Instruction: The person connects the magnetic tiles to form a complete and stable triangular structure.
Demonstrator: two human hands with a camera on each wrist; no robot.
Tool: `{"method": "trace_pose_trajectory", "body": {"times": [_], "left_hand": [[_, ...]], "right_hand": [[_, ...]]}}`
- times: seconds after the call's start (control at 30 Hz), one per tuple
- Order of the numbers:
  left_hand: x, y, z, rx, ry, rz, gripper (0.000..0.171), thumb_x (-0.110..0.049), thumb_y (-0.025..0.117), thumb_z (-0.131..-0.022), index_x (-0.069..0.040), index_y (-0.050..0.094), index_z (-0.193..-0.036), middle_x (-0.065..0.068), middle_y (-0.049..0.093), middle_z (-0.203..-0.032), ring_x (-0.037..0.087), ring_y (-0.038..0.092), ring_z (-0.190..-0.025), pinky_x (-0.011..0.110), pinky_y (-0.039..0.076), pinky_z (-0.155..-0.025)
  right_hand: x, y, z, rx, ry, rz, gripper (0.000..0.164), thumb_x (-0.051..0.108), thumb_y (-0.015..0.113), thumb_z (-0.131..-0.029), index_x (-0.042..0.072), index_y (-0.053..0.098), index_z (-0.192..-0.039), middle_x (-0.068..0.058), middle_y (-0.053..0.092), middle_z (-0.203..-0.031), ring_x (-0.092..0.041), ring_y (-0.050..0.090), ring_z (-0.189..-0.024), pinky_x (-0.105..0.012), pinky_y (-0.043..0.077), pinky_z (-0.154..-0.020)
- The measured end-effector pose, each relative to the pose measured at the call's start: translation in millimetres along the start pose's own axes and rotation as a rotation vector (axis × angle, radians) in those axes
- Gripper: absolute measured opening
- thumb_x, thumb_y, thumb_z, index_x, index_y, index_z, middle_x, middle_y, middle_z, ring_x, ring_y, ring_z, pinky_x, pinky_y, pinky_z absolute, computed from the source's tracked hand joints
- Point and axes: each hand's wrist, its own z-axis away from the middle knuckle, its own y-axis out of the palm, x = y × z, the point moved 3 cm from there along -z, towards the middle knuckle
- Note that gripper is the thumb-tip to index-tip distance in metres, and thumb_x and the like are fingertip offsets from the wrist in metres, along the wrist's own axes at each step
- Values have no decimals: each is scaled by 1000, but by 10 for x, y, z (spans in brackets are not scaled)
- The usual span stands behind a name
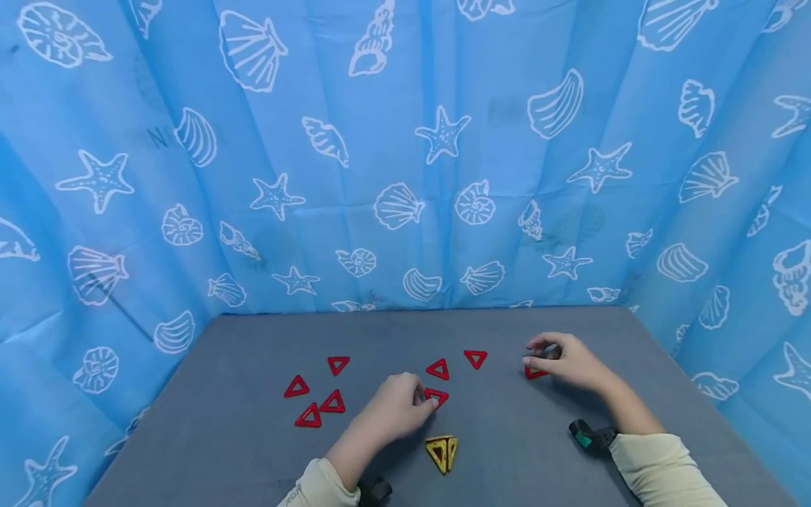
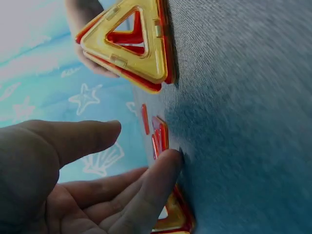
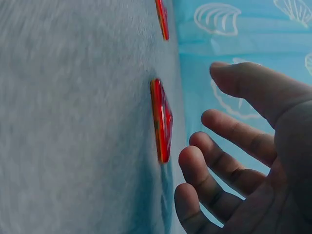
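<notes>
**Thin red triangles, best taken by their edges**

From my end, the red tile (image 1: 443, 396) at centre table lies beside the fingers of the left hand (image 1: 398, 405). A second red tile (image 1: 536, 375) sits farther right, below the right hand (image 1: 567, 362). Both hands look relaxed, thumbs parted from fingers, gripping nothing that I can make out.

I judge the tiles light, stiff plastic, glossy enough to slide under a careless push. I'd pinch opposite outer edges; lying so thin, they offer little to catch. Cracking seems unlikely.

Nearer me is a yellow-faced cluster (image 2: 150, 53), probably easier to knock apart. Two red tiles (image 1: 475, 353) lie beyond the left hand; four more (image 1: 332, 409) lie left. A blue curtain (image 1: 405, 141) hangs behind the grey table (image 1: 507, 451).
</notes>
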Motion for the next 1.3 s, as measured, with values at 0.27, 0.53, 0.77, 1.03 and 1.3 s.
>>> {"method": "trace_pose_trajectory", "body": {"times": [0.27, 0.53, 0.77, 1.03, 1.3], "left_hand": [[-55, 43, -112, -44, -150, -63, 40, -30, 83, -93, -5, 60, -73, 5, 50, -61, 21, 51, -53, 33, 38, -51], [-89, 65, -191, -77, -172, -112, 38, -28, 89, -87, -7, 59, -82, 9, 57, -72, 23, 58, -62, 35, 46, -56], [-114, 99, -196, -76, -170, -177, 32, -21, 91, -85, -4, 64, -92, 6, 59, -77, 20, 58, -68, 37, 52, -61], [-153, 110, -152, -49, -123, -161, 29, -15, 87, -89, -5, 61, -79, 6, 54, -64, 20, 57, -57, 33, 47, -55], [-173, 137, -193, 16, -46, -150, 35, -10, 83, -90, -8, 57, -67, -1, 44, -58, 16, 49, -52, 30, 38, -52]], "right_hand": [[-95, -47, -13, 53, 39, 62, 42, 25, 85, -90, -3, 72, -119, -10, 67, -101, -14, 56, -79, -27, 50, -64], [-116, -66, -27, 85, 12, 33, 33, 20, 87, -88, -1, 74, -110, -5, 62, -90, -10, 53, -76, -25, 45, -66], [-118, -23, 0, 122, -4, -2, 33, 15, 87, -88, -4, 73, -111, -9, 65, -94, -10, 54, -74, -25, 49, -65], [-73, -4, 52, 139, -58, 12, 31, 14, 85, -89, -3, 73, -112, -10, 69, -97, -8, 54, -70, -25, 48, -62], [-58, 34, 43, 151, -54, 10, 31, 18, 86, -89, 2, 69, -109, -9, 65, -99, -8, 51, -67, -26, 45, -59]]}}
